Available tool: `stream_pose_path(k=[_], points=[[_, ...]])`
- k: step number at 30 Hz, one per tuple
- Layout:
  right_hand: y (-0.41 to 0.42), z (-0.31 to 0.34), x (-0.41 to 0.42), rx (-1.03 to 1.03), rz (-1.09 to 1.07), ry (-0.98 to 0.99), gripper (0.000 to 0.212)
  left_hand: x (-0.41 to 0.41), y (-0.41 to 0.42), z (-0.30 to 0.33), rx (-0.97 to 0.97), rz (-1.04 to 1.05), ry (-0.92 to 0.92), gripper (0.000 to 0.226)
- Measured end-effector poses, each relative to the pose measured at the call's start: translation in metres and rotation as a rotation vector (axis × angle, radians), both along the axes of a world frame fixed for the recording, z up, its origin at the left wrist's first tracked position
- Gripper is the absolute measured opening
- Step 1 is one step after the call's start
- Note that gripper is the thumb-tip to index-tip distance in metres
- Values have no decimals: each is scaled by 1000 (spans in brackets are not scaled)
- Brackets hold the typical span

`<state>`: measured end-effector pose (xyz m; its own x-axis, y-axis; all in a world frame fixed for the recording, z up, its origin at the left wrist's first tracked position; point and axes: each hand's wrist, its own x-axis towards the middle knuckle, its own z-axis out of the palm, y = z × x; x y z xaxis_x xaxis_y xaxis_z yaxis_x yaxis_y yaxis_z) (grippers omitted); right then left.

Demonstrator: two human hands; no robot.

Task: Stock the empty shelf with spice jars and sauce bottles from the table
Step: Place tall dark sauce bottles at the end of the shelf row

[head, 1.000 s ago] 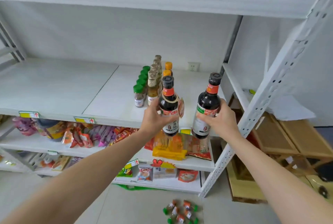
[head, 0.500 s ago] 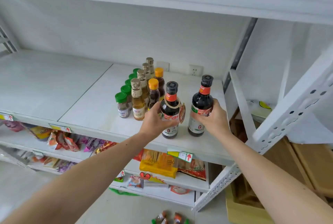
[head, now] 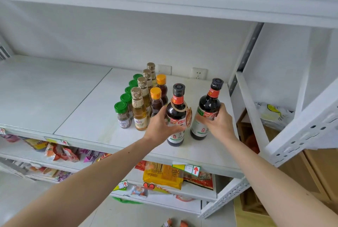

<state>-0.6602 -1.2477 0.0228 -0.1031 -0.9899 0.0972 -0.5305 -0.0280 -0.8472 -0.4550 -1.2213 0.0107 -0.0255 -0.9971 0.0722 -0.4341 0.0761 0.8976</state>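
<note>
Two dark soy sauce bottles stand upright on the white shelf [head: 87,122], near its front right. My left hand [head: 158,126] grips the left bottle [head: 176,117], which carries a round paper tag on its neck. My right hand [head: 218,122] wraps the right bottle [head: 207,109] from its right side. Just left of them stand rows of stocked goods: green-capped spice jars [head: 122,115], gold-capped pale oil bottles [head: 139,111] and orange-capped dark sauce bottles [head: 156,101].
The left half of the shelf is bare board. A white slotted upright [head: 300,135] runs diagonally at the right. Snack packets [head: 162,174] fill the lower shelves. A wooden crate [head: 311,172] sits at the right. A wall socket [head: 199,73] is behind the bottles.
Both hands have carried the two dark bottles from in front of the shelf edge onto the shelf board and set them down beside the orange-capped bottles; the view has tilted closer.
</note>
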Motion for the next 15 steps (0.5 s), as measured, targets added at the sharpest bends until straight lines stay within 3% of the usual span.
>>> stream_pose_path(k=[12,15], points=[[11,8,-1,24,31,35,72,3,5,4,-49,-10,24,89],[14,20,-3,-71,-9,20,69,3,8,9,-80,-28,46,90]])
